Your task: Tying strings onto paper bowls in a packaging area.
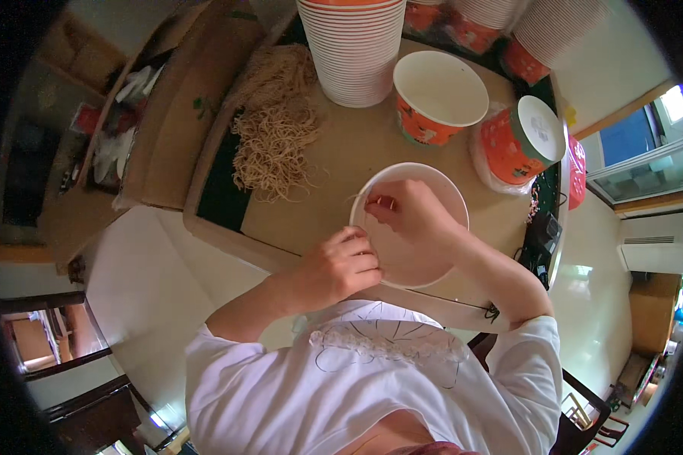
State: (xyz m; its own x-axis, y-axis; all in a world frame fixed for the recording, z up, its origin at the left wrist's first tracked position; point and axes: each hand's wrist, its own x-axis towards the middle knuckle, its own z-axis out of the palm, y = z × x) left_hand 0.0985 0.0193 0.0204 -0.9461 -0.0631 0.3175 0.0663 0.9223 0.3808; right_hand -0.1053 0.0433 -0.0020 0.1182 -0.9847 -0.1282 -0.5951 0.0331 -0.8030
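Observation:
A round white paper tub (431, 262), open side up, is in front of me at the table's near edge. My left hand (345, 262) is closed, its fingers curled at the tub's left rim. Over the tub's opening is my right hand (410, 211), thumb and forefinger pinched near the far left rim. Whatever those fingertips hold is too small to make out; a thin pale line shows beside them. Beyond my left hand lies a heap of tan, curly strands (277, 152), like string or dried noodles.
A tall stack of white paper tubs (357, 53) stands behind. Near it are an open orange-and-white tub (440, 98) and an upturned orange tub (517, 144) in clear plastic. More stacked tubs (558, 30) fill the back right. A cardboard box (171, 114) borders the left; dark cables (539, 243) lie right.

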